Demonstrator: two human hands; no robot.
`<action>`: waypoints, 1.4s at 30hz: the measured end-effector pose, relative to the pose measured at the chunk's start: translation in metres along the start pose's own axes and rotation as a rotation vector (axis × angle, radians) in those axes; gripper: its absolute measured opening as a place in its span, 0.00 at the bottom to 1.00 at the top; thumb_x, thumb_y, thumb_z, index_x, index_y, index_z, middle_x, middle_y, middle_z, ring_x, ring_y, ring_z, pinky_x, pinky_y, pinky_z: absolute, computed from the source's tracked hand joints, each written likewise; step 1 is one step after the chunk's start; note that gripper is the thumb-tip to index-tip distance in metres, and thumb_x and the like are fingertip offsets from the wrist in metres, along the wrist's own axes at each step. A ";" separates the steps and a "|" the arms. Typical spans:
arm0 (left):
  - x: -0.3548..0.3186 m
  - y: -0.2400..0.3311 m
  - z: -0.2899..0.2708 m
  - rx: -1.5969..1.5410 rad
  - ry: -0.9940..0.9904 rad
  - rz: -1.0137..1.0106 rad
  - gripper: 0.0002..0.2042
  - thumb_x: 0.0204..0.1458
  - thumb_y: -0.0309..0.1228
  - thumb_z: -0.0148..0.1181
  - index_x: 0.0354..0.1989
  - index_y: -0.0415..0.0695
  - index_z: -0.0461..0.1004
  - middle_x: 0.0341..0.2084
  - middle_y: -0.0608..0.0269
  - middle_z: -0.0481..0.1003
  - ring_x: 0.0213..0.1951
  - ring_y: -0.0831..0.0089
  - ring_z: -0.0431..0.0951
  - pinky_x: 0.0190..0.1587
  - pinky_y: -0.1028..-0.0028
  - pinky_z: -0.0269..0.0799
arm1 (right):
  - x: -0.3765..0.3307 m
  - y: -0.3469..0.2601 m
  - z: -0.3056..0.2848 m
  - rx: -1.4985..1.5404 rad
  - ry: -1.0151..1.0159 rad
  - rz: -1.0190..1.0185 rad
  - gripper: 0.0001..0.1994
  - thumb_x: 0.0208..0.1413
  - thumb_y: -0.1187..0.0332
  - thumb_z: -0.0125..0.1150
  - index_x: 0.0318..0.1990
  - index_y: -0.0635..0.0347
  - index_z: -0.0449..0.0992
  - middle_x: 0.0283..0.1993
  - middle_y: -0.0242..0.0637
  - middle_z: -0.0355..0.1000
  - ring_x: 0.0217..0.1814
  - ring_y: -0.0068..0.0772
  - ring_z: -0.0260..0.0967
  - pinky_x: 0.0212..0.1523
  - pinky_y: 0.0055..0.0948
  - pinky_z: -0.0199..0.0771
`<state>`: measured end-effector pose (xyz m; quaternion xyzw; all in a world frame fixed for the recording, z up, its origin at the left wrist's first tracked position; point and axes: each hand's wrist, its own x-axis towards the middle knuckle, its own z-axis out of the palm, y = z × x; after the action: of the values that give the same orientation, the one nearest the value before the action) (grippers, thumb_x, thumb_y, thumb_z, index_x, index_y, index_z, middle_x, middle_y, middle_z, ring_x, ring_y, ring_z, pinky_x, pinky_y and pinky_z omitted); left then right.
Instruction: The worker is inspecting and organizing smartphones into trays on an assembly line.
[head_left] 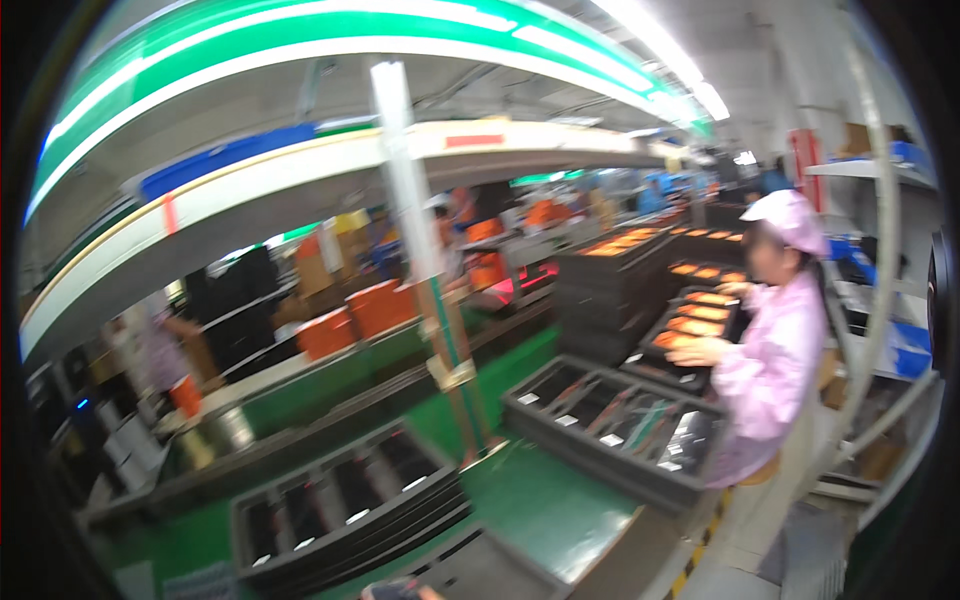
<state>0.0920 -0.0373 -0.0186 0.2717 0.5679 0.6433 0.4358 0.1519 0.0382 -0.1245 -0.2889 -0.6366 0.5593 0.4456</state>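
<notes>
Neither of my hands can be made out. At the lower edge a small, blurred dark and orange thing (400,589) is cut off, too little of it showing to name. It lies by a dark tray (490,572) with a bare, flat inside. Just left of that, a stack of black trays (400,545) rests on the green bench; its top one holds several flat dark pieces with white labels. Another black tray (600,462) on the right carries similar dark pieces with thin wires and white labels.
A co-worker (775,350) in pink clothing and cap handles trays of orange-lit flat pieces (697,327) at the right. Tall black trays (605,310) are piled beside them. An upright post (425,260) rises from the green bench (545,510). A shelf rack (875,170) stands far right.
</notes>
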 end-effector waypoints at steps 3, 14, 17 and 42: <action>0.026 -0.012 -0.011 -0.114 -0.125 0.042 0.32 0.53 0.19 0.64 0.66 0.37 0.58 0.58 0.58 0.68 0.59 0.68 0.70 0.60 0.71 0.65 | 0.006 -0.016 -0.020 0.292 0.017 -0.037 0.30 0.70 0.59 0.41 0.73 0.65 0.47 0.77 0.46 0.45 0.80 0.43 0.38 0.76 0.37 0.38; 0.093 0.021 -0.069 1.047 -0.802 0.383 0.36 0.45 0.26 0.62 0.67 0.48 0.60 0.57 0.50 0.73 0.55 0.50 0.75 0.55 0.62 0.73 | 0.032 -0.022 -0.064 0.135 -0.140 0.060 0.27 0.71 0.58 0.42 0.71 0.65 0.54 0.74 0.44 0.53 0.75 0.41 0.52 0.72 0.34 0.49; 0.081 0.028 -0.073 1.120 -0.727 0.452 0.34 0.45 0.27 0.63 0.66 0.47 0.64 0.56 0.50 0.74 0.55 0.53 0.75 0.55 0.63 0.73 | 0.032 -0.053 -0.049 -0.141 -0.201 -0.077 0.27 0.67 0.62 0.51 0.69 0.65 0.59 0.70 0.47 0.59 0.69 0.43 0.58 0.67 0.35 0.58; 0.060 -0.002 -0.398 1.664 1.116 0.073 0.16 0.52 0.46 0.64 0.44 0.52 0.83 0.38 0.57 0.77 0.45 0.57 0.75 0.47 0.59 0.73 | 0.034 -0.056 -0.052 -0.503 -0.261 -0.167 0.29 0.51 0.74 0.69 0.63 0.54 0.68 0.67 0.50 0.54 0.65 0.53 0.59 0.63 0.42 0.63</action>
<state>-0.2715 -0.1817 -0.1114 0.1668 0.9517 0.0900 -0.2414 0.1910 0.0795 -0.0631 -0.2626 -0.8286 0.3780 0.3188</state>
